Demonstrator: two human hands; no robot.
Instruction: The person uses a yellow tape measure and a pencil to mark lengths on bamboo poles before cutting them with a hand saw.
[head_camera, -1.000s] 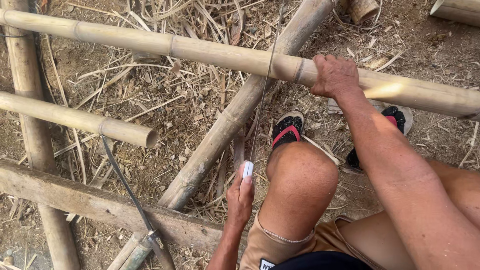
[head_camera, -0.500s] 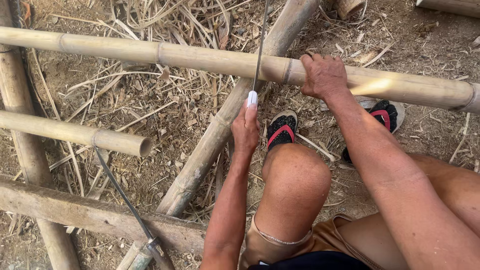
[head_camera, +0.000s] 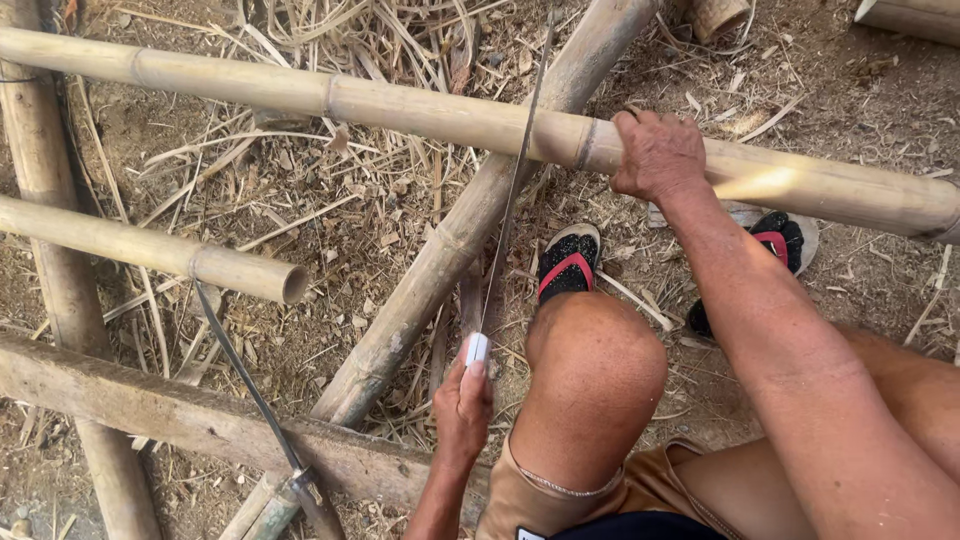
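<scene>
Long bamboo pole (head_camera: 420, 108) runs across the top of the view, left to right, raised off the dirt ground (head_camera: 330, 250), which is covered in dry husks and splinters. Second bamboo pole (head_camera: 470, 225) lies diagonal under it, from upper right down to lower centre, its low end resting against a grey wooden beam (head_camera: 150, 415) that crosses the bottom left. A shorter cut pole (head_camera: 150, 250) sticks in from the left, hollow end facing right, sitting above the ground. Another thin pole (head_camera: 50, 200) runs vertical along the left edge. Person squats, bare knee (head_camera: 595, 365) in the centre, tan shorts below, both feet in black-and-red sandals (head_camera: 568, 262) just under the long pole. Right hand (head_camera: 658, 155) is clamped over the top of the long pole, fingers wrapped down the far side, pressing it, just right of a node ring. Left hand (head_camera: 462, 405) is closed in a fist around the white handle of a saw (head_camera: 512, 190), low beside the knee. Saw blade is thin, narrow, runs up from the handle and crosses the long pole just left of the right hand, touching it at the cut spot; tip ends near the top edge. A curved dark knife (head_camera: 250, 390) lies over the beam at lower left, well apart from both hands.
</scene>
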